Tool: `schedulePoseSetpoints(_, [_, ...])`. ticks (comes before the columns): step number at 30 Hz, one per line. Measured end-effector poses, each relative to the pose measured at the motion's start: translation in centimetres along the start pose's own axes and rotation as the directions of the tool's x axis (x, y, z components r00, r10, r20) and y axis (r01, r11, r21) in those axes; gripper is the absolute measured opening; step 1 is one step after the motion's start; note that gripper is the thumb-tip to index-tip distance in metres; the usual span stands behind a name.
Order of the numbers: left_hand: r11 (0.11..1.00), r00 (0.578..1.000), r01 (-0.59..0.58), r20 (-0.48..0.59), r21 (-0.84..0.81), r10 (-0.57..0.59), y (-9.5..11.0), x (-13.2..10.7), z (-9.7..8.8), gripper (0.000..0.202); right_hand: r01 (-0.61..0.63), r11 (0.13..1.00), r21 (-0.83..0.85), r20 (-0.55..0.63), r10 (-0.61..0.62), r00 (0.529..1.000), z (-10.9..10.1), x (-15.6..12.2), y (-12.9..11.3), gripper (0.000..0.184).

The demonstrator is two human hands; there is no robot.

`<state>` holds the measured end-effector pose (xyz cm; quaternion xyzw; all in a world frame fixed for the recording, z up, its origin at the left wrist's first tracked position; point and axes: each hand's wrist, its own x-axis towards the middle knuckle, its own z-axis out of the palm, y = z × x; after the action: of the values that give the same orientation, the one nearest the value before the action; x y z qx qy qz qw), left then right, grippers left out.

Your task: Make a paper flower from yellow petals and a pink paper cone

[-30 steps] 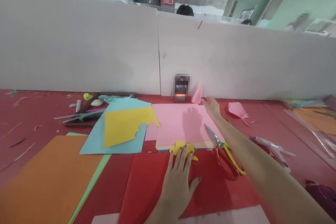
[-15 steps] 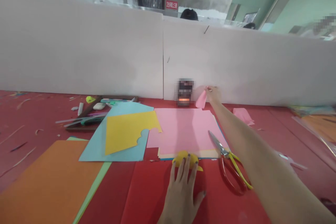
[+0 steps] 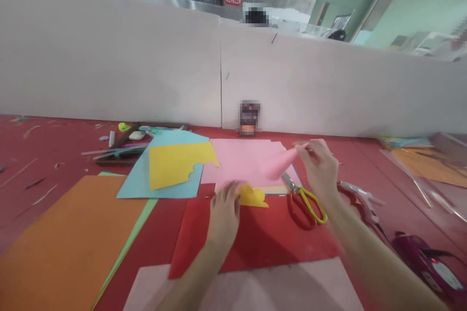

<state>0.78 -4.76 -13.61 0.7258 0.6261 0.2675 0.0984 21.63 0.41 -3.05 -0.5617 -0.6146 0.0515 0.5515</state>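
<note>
My right hand is closed in a pinch on a piece of pink paper, which hangs down leftward above the pink sheets and looks rolled or folded. Motion blurs its lower end. My left hand has loosely bent fingers, apart, at the left edge of a scallop-edged yellow paper cutout; its fingertips are smeared. The cutout lies on red paper, by the front edge of the pink sheets. Scissors with red and yellow handles lie just left of my right forearm.
Yellow paper with a scalloped cut rests on a light blue sheet. Orange paper lies at left, a tool tray behind. At right are a glue gun and a purple device. A white partition stands behind.
My right hand has come back from the partition toward me, bringing the pink paper over the sheets. My left hand has risen off the yellow cutout and shifted to its left side. The view has tilted down.
</note>
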Motion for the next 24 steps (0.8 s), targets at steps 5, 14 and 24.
schedulePoseSetpoints(5, [0.965, 0.992, 0.105, 0.096, -0.241, -0.084, -1.8, 1.6, -0.3, 0.035, -0.03, 0.995, 0.099, 0.21, 0.009, 0.978, -2.0, -6.0, -2.2, 0.019])
schedulePoseSetpoints(14, [0.9, 0.984, 0.166, 0.132, -0.403, -0.122, -1.7, 1.8, -1.0, 0.036, 0.023, 0.998, 0.062, 0.227, -0.036, 0.973, -2.5, -9.8, -3.3, 0.018])
schedulePoseSetpoints(24, [0.944, 0.972, 0.146, 0.22, -0.295, -0.082, -1.9, 1.7, -1.6, 0.036, 0.029, 0.995, 0.094, 0.335, -0.059, 0.94, -0.2, -9.6, -3.0, 0.019])
